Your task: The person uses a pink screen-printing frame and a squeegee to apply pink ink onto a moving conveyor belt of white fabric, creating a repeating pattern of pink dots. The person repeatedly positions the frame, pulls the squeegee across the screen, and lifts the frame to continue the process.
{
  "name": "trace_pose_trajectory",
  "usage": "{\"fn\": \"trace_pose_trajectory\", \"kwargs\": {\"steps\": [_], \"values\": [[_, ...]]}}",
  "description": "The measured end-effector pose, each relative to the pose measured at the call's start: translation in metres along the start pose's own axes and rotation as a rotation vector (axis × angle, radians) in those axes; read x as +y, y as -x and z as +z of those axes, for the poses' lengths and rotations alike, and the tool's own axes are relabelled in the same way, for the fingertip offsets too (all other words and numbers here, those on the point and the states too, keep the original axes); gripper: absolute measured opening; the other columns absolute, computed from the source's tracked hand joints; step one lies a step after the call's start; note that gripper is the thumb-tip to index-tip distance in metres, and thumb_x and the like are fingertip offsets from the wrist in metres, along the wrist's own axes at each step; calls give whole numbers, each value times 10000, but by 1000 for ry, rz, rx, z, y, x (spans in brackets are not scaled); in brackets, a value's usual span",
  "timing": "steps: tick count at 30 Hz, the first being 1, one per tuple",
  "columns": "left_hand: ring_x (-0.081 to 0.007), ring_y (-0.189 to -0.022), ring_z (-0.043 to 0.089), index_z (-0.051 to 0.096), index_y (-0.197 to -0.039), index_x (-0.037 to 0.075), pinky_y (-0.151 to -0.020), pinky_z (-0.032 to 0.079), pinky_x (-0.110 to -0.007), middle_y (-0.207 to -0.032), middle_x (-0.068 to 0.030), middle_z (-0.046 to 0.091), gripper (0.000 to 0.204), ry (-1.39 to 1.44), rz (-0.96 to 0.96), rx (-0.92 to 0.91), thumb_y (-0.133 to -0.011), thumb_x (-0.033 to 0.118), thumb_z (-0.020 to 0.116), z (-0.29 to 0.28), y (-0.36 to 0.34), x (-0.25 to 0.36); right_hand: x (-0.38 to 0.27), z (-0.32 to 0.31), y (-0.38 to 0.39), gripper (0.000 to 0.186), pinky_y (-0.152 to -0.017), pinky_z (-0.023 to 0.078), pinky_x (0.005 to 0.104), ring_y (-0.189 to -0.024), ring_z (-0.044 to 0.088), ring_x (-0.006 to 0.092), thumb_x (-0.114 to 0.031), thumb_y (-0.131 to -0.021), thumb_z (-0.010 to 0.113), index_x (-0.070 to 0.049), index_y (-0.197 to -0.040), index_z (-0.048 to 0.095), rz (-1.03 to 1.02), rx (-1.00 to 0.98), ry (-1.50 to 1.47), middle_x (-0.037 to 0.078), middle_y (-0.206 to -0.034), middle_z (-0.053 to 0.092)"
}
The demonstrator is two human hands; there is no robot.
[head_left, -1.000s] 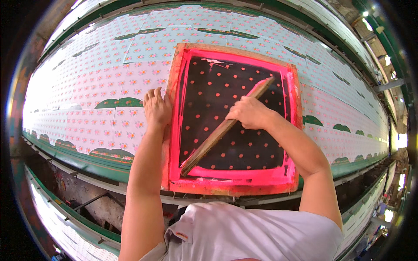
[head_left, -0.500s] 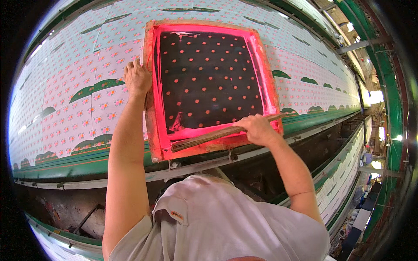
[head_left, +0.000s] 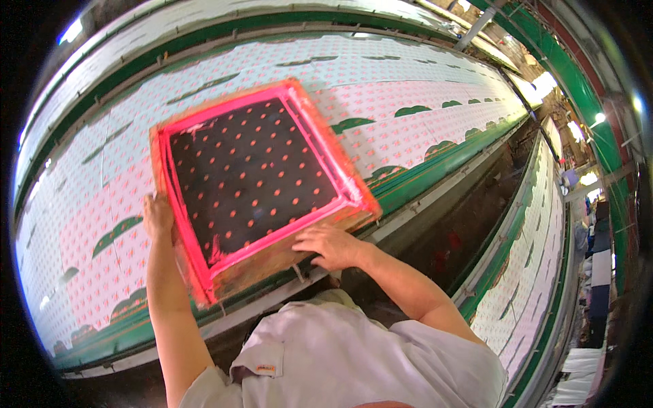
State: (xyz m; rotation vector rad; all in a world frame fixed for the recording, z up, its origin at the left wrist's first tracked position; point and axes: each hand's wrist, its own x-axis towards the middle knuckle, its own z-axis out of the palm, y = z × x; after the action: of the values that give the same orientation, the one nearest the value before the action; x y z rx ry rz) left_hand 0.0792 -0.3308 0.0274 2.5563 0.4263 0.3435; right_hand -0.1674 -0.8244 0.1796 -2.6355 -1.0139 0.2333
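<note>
A screen-printing frame, its wood smeared bright pink, sits at a slant over the printed fabric. Inside the frame is a dark mesh with rows of small orange-red dots. My left hand grips the frame's outer left side, with part of its fingers hidden. At the near side, my right hand touches the stained wooden wall; its fingers are stretched and somewhat apart. No separate wooden strip shows in either hand.
Floral fabric covers a long table with a green border. Along its near edge runs a metal rail, with a dark aisle beyond. Another fabric-covered table stands at the right, and a green beam rises behind.
My right hand has let go of the wooden strip and touches the frame's near wall. The frame has moved left and turned in view; the surroundings have also swung round.
</note>
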Motion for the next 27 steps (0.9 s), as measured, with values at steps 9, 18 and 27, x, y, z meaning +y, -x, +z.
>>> {"fn": "trace_pose_trajectory", "kwargs": {"steps": [9,18,27], "values": [[-490,-1096,716,760,-1136,-60,-983,535,-566,-1145,-307,766,805,11,-225,149,-1041,723,597,-27,92,2,144,-60,126,368,-1049,589,420,-1212,740,349,-75,-951,783,-45,-1318,770,216,658,-411,158,-1325,768],[-481,-917,677,703,-1058,-89,-883,529,-574,-961,-269,723,883,-105,-361,178,-948,787,698,-6,111,-35,224,-45,151,558,-1120,534,413,-1335,682,269,-368,-1145,637,21,-1544,603,793,476,-1066,211,-1489,683],[-307,-839,559,633,-919,-78,-800,498,-494,-870,-164,632,713,242,-279,221,-963,611,811,1,115,-44,218,-26,108,676,-1142,478,399,-1270,664,266,-541,-1161,523,79,-1387,672,762,496,-889,186,-1296,750]]}}
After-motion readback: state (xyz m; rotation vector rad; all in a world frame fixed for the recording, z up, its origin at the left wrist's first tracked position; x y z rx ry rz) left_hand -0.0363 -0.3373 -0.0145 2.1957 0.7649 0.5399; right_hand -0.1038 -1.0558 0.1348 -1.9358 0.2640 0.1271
